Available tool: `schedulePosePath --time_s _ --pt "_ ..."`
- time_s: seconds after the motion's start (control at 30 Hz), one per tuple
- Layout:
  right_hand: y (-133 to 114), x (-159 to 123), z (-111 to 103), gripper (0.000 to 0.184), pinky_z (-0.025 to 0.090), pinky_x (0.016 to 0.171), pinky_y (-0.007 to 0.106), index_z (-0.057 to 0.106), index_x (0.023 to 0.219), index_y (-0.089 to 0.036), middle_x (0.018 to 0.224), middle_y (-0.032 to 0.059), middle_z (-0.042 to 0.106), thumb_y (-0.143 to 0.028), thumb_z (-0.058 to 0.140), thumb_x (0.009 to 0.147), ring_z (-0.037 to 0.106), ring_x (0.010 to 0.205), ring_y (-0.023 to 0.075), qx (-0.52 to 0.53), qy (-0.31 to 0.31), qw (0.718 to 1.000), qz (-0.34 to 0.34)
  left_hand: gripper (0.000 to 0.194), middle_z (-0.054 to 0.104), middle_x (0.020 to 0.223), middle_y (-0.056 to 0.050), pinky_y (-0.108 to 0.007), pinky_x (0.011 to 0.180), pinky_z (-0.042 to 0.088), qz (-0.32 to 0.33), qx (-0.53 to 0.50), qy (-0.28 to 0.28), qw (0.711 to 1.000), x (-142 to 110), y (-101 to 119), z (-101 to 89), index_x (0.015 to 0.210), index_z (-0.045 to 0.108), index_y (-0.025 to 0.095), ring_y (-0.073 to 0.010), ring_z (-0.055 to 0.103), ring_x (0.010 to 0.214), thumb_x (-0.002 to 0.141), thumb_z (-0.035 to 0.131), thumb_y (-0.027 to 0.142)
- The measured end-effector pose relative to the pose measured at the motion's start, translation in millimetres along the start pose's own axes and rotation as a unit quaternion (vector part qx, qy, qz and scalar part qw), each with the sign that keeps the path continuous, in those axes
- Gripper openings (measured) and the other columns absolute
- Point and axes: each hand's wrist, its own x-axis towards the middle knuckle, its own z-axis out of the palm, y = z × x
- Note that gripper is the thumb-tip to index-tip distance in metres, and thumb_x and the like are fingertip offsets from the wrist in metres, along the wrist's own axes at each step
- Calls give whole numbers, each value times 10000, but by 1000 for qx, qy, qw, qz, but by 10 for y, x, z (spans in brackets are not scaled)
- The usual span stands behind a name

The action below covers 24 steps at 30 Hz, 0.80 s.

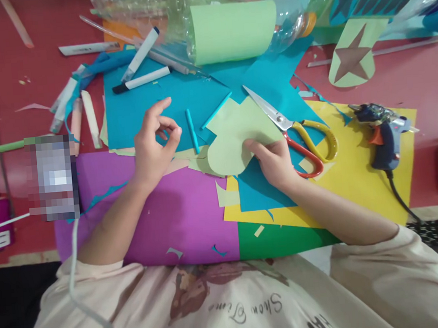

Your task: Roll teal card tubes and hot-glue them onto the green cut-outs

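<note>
My right hand [275, 162] grips a pale green paper cutout [235, 132] with rounded lobes, thumb on top and the other fingers partly hidden. Over the blue and purple sheets, my left hand [154, 144] is raised with its index finger stretched out. Its thumb bends close to another fingertip, and nothing shows between them. Two thin blue sticks, one upright stick [192, 130] and one slanted stick [217, 110], lie between my hands. Scissors [286, 123] with one red and one yellow handle rest by the cutout's right edge, blades pointing away from me.
A clear plastic bottle [292, 29] wrapped in green paper lies at the back. Markers [147, 78] are scattered back left. A hot glue gun [386, 140] sits on yellow paper [358, 193] at right. A blurred-out device [55, 177] with a cable is at left; purple paper [185, 212] lies in front.
</note>
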Motion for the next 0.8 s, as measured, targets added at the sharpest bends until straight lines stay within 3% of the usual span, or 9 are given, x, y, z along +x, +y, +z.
schedulePosePath --time_s 0.2,0.33,0.53,0.67,0.73,0.8 --pt "-111 -10 13 203 603 736 383 584 953 -237 913 43 728 -354 619 791 701 867 239 -9 -34 999 12 146 708 819 -13 -279 633 521 -9 -100 -53 994 -46 163 -19 832 698 265 -143 634 715 851 615 384" --pt "-84 -8 11 188 593 723 377 582 941 -223 907 53 721 -332 611 791 697 849 235 -3 -41 999 19 212 665 724 -10 -258 480 447 -31 -194 -127 972 -89 229 -31 842 701 262 -111 547 546 841 612 454" --pt "-139 -33 16 255 584 704 342 586 931 -225 852 44 714 -424 638 780 693 833 219 31 -35 999 10 278 371 407 93 -201 353 293 -135 -322 -142 926 -228 381 73 916 624 237 -64 336 343 863 571 505" --pt "-203 -97 16 311 530 576 274 593 815 -188 756 41 665 -499 590 813 644 691 167 -15 -101 995 21 495 641 743 14 -182 424 412 -188 -409 -188 873 -331 514 153 959 558 205 -73 535 504 728 652 632" --pt "-222 -120 21 350 447 486 230 560 728 -175 657 13 594 -509 564 831 548 565 110 -66 -152 986 7 550 687 840 -35 -233 596 519 -203 -416 -252 850 -361 544 177 1005 584 178 -139 639 682 727 636 649" --pt "-250 -117 23 400 342 426 210 505 658 -177 544 -28 483 -530 544 843 410 474 69 -129 -180 975 -11 544 708 878 -62 -283 740 537 -228 -389 -295 842 -374 547 192 1009 624 151 -191 665 825 779 577 642"
